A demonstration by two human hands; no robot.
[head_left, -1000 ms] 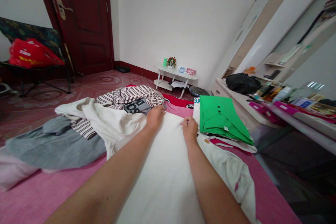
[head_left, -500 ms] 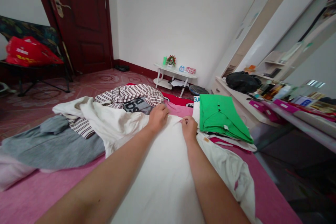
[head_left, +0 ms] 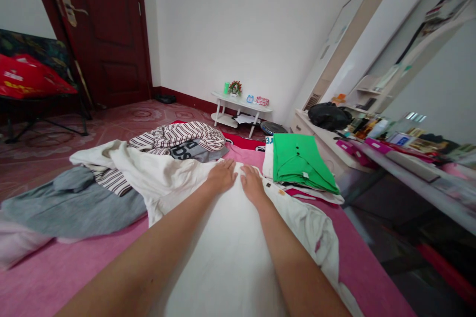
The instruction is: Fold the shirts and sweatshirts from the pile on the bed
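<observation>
A white garment (head_left: 226, 257), its kind unclear, is spread out long in front of me on a pink cover (head_left: 111, 262). My left hand (head_left: 222, 177) lies flat on its far end, palm down. Close beside it, my right hand (head_left: 253, 182) also rests on the cloth with fingers stretched out. Neither hand grips anything. Crumpled white cloth lies to both sides, under and beside my forearms. Just right of my right hand stands a folded stack with a green shirt (head_left: 303, 163) on top.
Left lie a grey garment (head_left: 78, 203) and a striped garment (head_left: 186, 134). A low white table (head_left: 241, 103) stands by the wall. To the right is a cluttered dressing table (head_left: 405, 173). A red bag (head_left: 33, 79) sits on a chair at far left.
Both hands were pinching the far edge of the white garment; now they lie flat on it. My right hand has moved left, closer to my left hand. The view has shifted slightly right.
</observation>
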